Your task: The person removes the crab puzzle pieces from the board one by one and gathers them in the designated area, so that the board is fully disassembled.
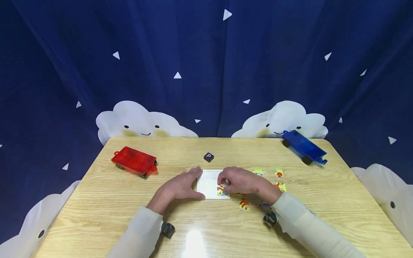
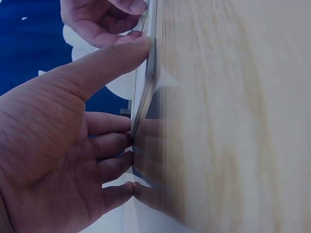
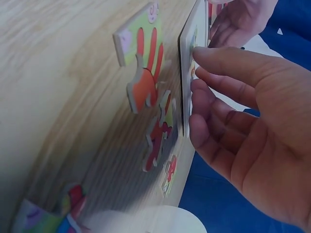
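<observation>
A small white puzzle tray (image 1: 208, 183) lies flat on the table between both hands. My left hand (image 1: 184, 185) rests at its left side, fingers extended, thumb touching the front edge and fingertips by the far left corner. At the tray's front right corner sits a colourful jigsaw piece (image 1: 220, 191) with red, yellow and blue print. My right hand (image 1: 242, 181) reaches in from the right and pinches this piece with thumb and curled index finger. In the right wrist view the thumb tip covers part of it, and the other fingers (image 3: 204, 128) curl beside the tray's edge.
Loose jigsaw pieces lie right of the tray, one near its front right corner (image 1: 244, 205), others around and under the right forearm. A black tile marked P (image 1: 208, 157) lies behind the tray. A red wagon (image 1: 134, 160) stands left, a blue wagon (image 1: 303, 145) back right.
</observation>
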